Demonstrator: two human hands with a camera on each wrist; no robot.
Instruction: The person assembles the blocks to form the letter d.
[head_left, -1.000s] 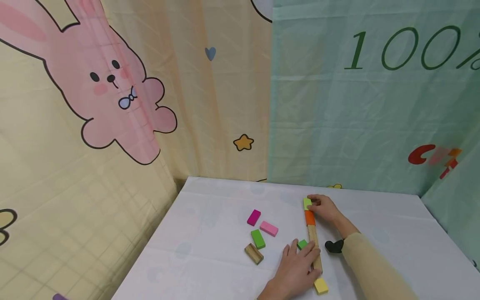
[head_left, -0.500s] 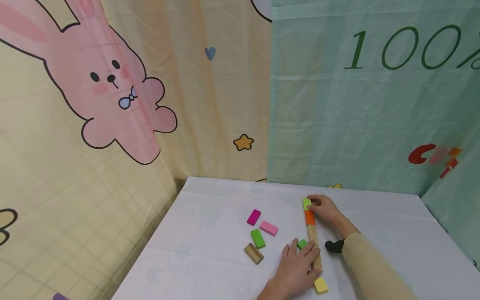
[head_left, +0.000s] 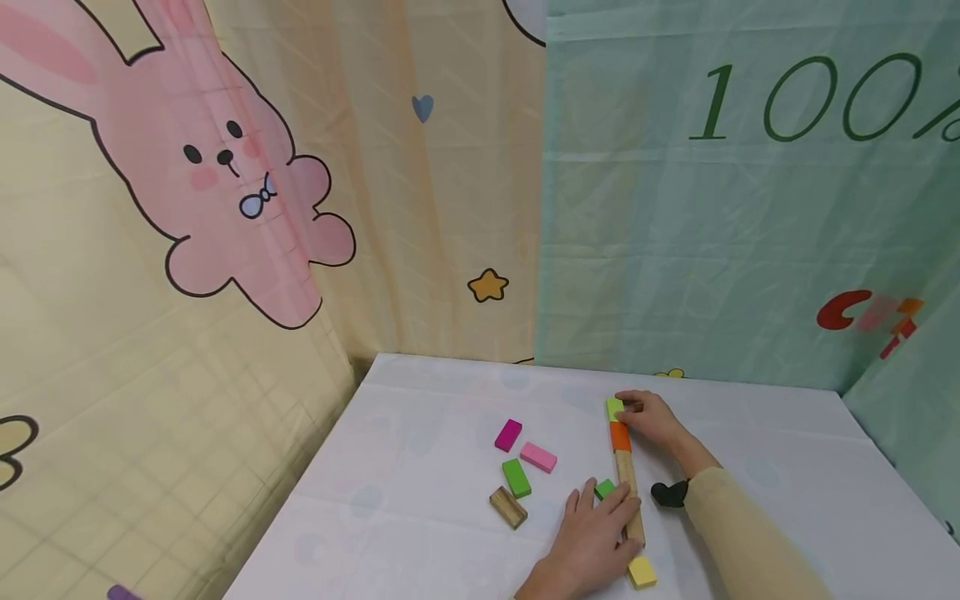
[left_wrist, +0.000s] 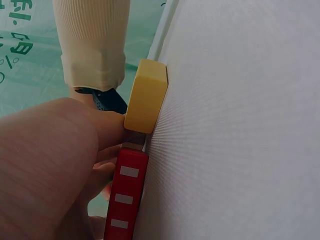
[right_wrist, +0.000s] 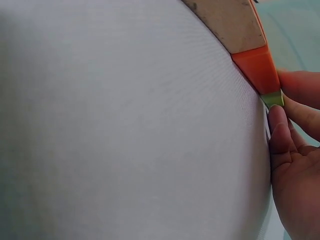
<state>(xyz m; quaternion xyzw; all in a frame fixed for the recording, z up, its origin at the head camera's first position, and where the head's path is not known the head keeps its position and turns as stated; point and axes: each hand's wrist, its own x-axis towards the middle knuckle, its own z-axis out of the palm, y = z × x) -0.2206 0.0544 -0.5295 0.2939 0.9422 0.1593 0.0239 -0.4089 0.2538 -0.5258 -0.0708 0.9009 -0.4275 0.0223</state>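
A narrow row of blocks runs away from me on the right of the table. My right hand (head_left: 651, 417) pinches the lime-green block (head_left: 613, 407) at its far end; the right wrist view shows thumb and fingers around this block's end, against the orange block (right_wrist: 257, 68). Wooden blocks (head_left: 625, 468) continue the row. My left hand (head_left: 588, 537) lies across the near wooden part, fingers spread, thumb by the yellow block (head_left: 642, 572). Beside those fingers is a small green block (head_left: 605, 489). In the left wrist view a red block (left_wrist: 126, 195) with pale rectangles stands close to the palm.
Left of the row lie a magenta block (head_left: 508, 435), a pink block (head_left: 538, 457), a green block (head_left: 517, 477) and a brown wooden block (head_left: 508, 507). A black object (head_left: 669, 494) shows at the right wrist. Printed curtains (head_left: 442, 200) hang behind the white table (head_left: 420, 400).
Both hands and the blocks hold their places; the view has shifted only slightly.
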